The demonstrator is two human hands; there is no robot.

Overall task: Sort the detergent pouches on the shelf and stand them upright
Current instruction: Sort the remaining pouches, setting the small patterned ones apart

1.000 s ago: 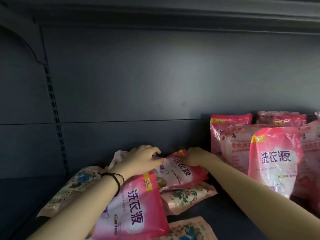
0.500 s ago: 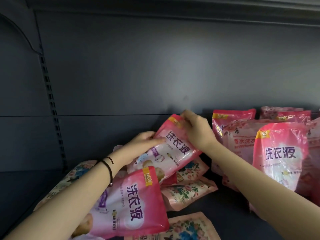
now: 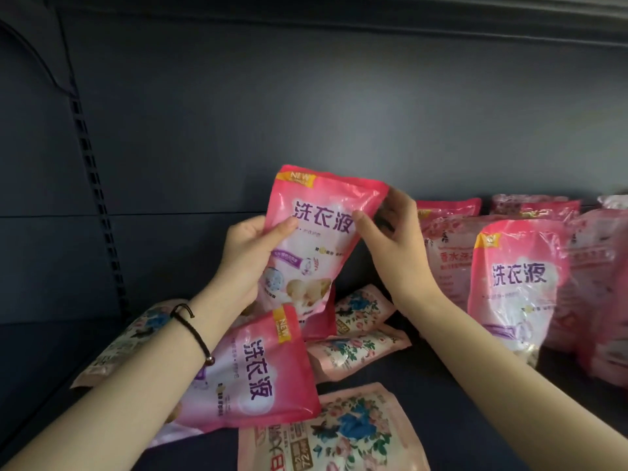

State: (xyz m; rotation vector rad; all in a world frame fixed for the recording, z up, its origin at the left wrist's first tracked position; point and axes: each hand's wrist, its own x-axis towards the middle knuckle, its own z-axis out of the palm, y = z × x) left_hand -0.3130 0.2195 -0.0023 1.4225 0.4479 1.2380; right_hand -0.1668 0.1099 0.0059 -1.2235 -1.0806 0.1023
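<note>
A bright pink detergent pouch (image 3: 314, 246) is held nearly upright in the air above the shelf. My left hand (image 3: 249, 256) grips its left edge, thumb on the front. My right hand (image 3: 390, 236) pinches its upper right edge. Below it lies another bright pink pouch (image 3: 258, 372) flat and slanted, partly under my left forearm. Pale floral pouches (image 3: 356, 348) lie flat around it, one (image 3: 339, 433) at the front. On the right, pink pouches stand upright, the nearest (image 3: 516, 283) facing me.
The dark shelf floor (image 3: 424, 389) shows between the lying pile and the standing row. A dark back panel (image 3: 306, 130) closes the rear, with a slotted upright (image 3: 98, 205) at the left. The shelf above (image 3: 339, 15) overhangs.
Both hands have lifted the pink pouch from the pile, raised it and turned it from slanted to nearly upright. My left hand now grips its edge.
</note>
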